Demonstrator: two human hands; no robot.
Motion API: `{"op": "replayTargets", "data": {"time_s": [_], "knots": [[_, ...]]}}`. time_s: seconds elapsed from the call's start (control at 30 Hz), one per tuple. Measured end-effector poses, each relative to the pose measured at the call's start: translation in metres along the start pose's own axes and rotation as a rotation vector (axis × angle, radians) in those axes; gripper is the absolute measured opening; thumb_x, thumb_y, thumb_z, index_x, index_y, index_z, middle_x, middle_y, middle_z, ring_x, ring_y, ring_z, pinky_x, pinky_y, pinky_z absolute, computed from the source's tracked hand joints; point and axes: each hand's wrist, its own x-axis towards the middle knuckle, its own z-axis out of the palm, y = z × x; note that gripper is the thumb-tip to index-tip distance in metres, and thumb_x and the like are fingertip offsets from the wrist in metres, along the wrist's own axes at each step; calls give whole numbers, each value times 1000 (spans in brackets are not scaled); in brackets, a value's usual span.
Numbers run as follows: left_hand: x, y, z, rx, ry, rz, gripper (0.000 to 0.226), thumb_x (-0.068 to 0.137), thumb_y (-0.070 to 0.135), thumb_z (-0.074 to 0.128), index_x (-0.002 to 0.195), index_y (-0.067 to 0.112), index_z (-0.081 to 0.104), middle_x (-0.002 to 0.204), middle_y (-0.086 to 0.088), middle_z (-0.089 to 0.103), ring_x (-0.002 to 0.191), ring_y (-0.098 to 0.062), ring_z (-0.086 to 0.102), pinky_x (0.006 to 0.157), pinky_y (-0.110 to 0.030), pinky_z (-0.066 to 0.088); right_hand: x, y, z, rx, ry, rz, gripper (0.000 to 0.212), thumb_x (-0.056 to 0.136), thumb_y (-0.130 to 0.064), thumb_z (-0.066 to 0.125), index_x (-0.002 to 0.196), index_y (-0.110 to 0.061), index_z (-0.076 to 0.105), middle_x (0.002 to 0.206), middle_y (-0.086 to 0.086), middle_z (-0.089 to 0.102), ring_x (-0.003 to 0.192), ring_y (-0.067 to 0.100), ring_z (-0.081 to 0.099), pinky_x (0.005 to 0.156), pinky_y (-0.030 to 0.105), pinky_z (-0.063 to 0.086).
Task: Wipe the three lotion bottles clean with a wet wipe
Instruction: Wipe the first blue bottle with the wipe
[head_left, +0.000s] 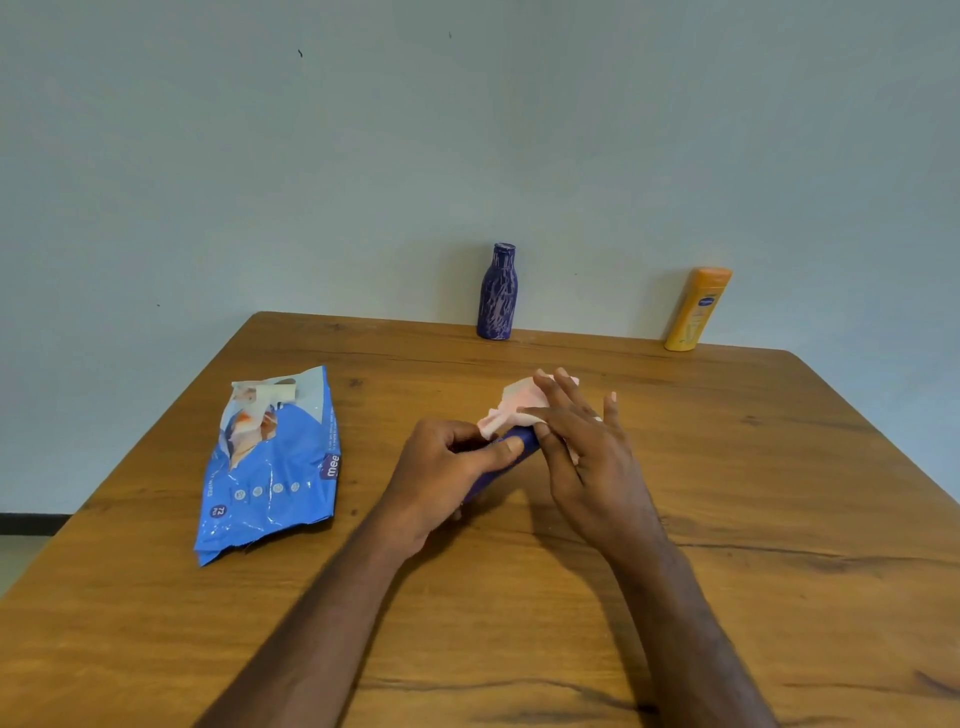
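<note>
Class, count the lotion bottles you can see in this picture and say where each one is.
3. A dark purple patterned bottle and an orange plastic bottle stand at the wooden table's far edge; a dark blue bottle, mostly hidden, is in the left hand.

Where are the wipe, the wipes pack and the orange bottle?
wipe (511, 404): head view, on its bunched top left of the right hand's fingers.
wipes pack (270, 470): head view, middle of the blue front.
orange bottle (697, 312): head view, mid-body, at the label.
</note>
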Motion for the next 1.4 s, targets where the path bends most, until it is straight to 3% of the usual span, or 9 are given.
{"op": "replayTargets", "data": {"time_s": [0.23,0.47,0.57,0.67,0.8,0.9,1.1,1.27,1.4], "knots": [[-2,3,-9,-389,-141,-225,41,88,39,70,109,4,70,94,-20,74,62,-24,60,41,-27,43,-2,-2,0,145,54,-38,35,101,-26,43,132,-29,59,156,-9,43,152,5,23,124,61,12],[-3,-2,-1,-6,-58,-8,20,91,38,71,99,21,79,88,-10,75,65,-23,66,48,-31,45,4,-1,9,-51,2,75,32,106,-23,41,130,-30,61,161,-14,33,154,3,13,125,49,-2],[0,-4,5,158,-72,116,20,91,35,73,106,24,78,87,5,75,66,-7,66,55,-24,49,4,-6,11,13,196,247,30,106,-26,40,124,-25,65,131,-4,67,128,12,57,121,45,27],[2,-10,7,329,-99,208,32,88,42,75,114,24,76,92,13,74,78,-3,67,69,-27,51,9,-8,5,522,484,567,31,107,-24,44,92,-17,71,84,1,72,82,16,66,76,33,52],[-1,-9,-1,-66,-197,74,40,88,47,68,106,12,76,92,-12,75,68,-23,68,50,-31,50,9,10,-7,669,740,877,30,104,-27,45,99,-14,72,102,9,74,95,25,70,81,39,57],[-4,-6,-3,-486,-305,-113,51,95,48,57,108,1,72,97,-28,70,60,-32,66,48,-32,54,9,10,-5,419,705,755,31,106,-29,45,112,-13,72,106,4,73,94,17,67,82,32,56],[-7,0,-1,-720,-374,-207,54,93,49,50,105,3,74,90,-23,68,57,-29,61,46,-30,52,2,-39,25,1196,106,676,34,106,-38,47,103,-10,66,61,9,47,46,22,46,48,32,44],[0,-2,-6,-760,-288,-197,58,97,51,46,115,1,69,91,-19,66,61,-27,59,50,-32,50,-2,-49,41,1026,242,537,41,108,-29,47,96,10,51,69,17,48,46,24,45,43,39,45],[3,-4,-6,-720,-224,-216,55,95,50,49,110,2,71,85,-18,67,59,-27,60,50,-33,49,-6,-52,43,674,314,333,27,108,-19,47,105,-1,67,63,1,58,49,18,54,46,30,47]]}}
